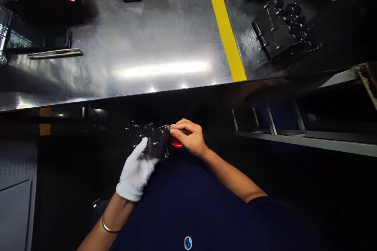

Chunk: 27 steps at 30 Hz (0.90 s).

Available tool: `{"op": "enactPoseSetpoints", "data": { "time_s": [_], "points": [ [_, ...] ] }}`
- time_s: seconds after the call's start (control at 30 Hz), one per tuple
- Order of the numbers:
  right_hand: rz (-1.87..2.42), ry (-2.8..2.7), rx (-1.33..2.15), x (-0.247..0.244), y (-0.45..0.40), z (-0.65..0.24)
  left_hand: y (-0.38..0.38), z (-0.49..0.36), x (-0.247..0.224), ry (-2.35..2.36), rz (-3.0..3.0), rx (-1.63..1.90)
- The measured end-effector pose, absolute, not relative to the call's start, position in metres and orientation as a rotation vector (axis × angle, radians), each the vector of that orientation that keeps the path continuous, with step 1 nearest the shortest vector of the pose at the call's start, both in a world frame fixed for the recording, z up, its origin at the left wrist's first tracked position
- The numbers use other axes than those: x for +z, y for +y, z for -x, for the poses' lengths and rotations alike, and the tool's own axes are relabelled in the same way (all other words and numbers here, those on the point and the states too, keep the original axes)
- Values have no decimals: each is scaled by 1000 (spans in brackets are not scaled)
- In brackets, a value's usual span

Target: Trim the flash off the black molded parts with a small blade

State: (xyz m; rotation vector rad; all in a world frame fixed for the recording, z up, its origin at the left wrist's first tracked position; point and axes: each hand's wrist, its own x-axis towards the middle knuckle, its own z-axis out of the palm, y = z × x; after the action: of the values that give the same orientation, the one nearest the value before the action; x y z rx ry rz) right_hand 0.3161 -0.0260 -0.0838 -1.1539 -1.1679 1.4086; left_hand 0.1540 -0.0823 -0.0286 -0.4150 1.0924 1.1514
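1. Black molded part (151,137) is sitting left of lower centre; probably light, stiff, its thin pegs (155,143) looking snappable, flat body offering the safer hold.
2. Gloved left hand (137,168) is clamping it, thumb on top, other fingers mostly hiding.
3. Bare right hand (190,135) is pinching a slim tool (168,127), fingertips nearly meeting, tip pointing at upper-right corner; contact unclear.

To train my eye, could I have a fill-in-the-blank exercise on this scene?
1. The glove on the left hand is ____ in colour.
2. It holds a ____-coloured part; the right hand grips a slim tool.
3. Of left and right, the bracelet circles the ____ wrist.
4. The stripe on the shiny table is coloured ____.

Missing words: white; black; left; yellow.
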Motion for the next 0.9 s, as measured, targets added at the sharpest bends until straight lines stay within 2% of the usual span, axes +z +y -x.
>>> {"op": "enactPoseSetpoints", "data": {
  "time_s": [0.13, 0.37, 0.63, 0.9],
  "points": [
    [1214, -1101, 1389, -86, -25, -325, -85, -154, -23, 1072, 502, 1053],
    [1029, -1322, 1410, -68, -34, -326, -76, -158, -24, 1090, 459, 1152],
    [1025, -1371, 1335, -65, -34, -325, -78, -153, -28, 1069, 506, 1099],
    [1098, -1439, 1465, -72, -32, -332, -95, -137, -38, 1146, -9, 994]
  ]
}}
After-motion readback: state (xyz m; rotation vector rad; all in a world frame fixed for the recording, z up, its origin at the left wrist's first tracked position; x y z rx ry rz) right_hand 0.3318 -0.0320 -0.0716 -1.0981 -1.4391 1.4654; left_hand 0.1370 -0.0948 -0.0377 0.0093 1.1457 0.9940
